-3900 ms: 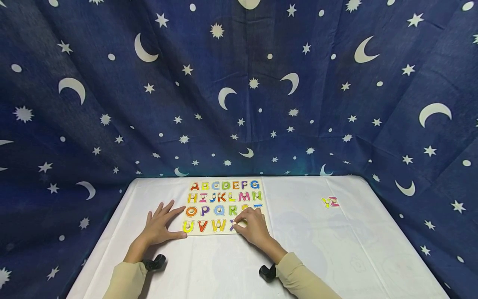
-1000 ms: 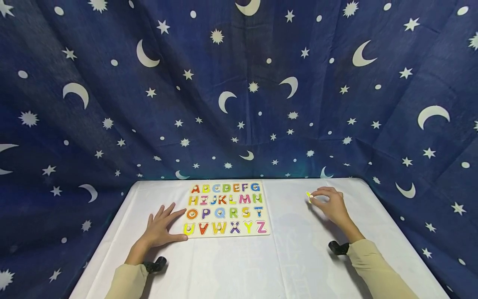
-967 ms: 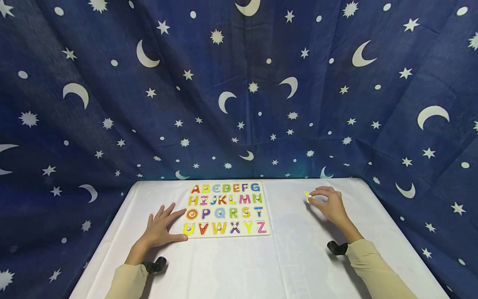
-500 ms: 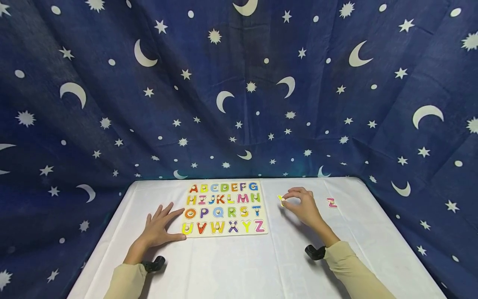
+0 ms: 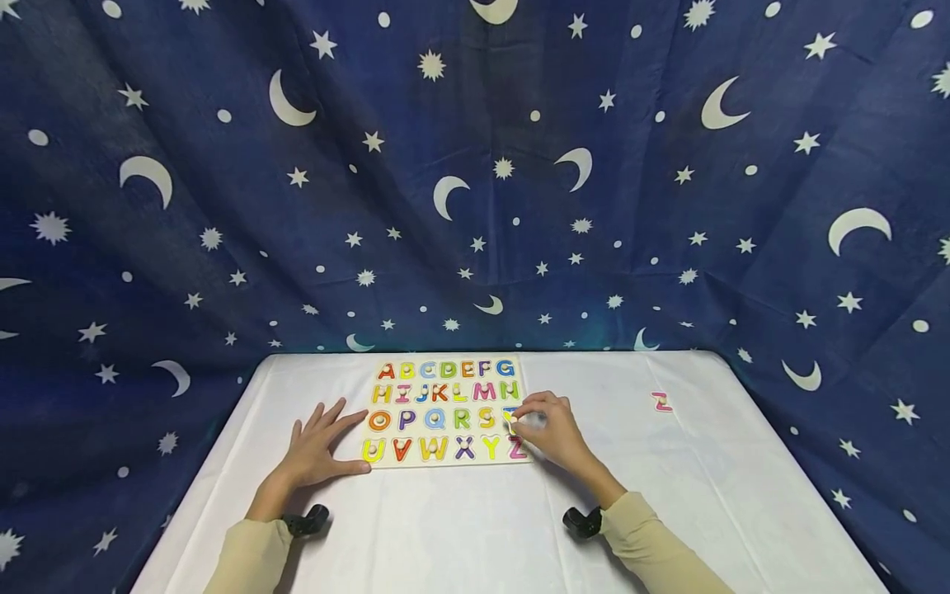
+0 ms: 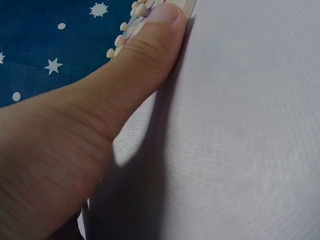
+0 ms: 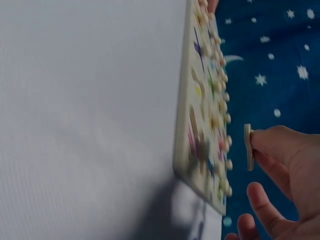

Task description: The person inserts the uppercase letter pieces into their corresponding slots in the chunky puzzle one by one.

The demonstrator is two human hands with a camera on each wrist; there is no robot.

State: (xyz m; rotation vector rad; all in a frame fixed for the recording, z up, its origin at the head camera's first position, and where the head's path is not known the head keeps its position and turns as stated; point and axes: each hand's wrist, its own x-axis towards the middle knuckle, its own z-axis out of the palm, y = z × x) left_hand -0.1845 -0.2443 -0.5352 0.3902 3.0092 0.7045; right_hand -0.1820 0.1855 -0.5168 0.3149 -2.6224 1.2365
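An alphabet peg puzzle board (image 5: 445, 460) lies on the white table, its letters in rows with small knobs. My left hand (image 5: 312, 450) is spread at the board's left edge, the thumb (image 6: 155, 45) touching its near corner in the left wrist view. Above the board's right side, my right hand (image 5: 557, 433) pinches the yellow letter Y piece (image 5: 509, 418) by its knob. In the right wrist view that piece (image 7: 249, 147) is seen edge-on, held clear of the board. The Y and Z places in the bottom row show no knobs.
A pink letter Z piece (image 5: 661, 402) lies alone on the white tablecloth (image 5: 712, 478) to the right. Behind the table hangs a dark blue curtain (image 5: 505, 247) with moons and stars.
My right hand let go of the X piece in the board, took the yellow Y piece from beside the Z, and carried it left over the board. My left hand stayed put.
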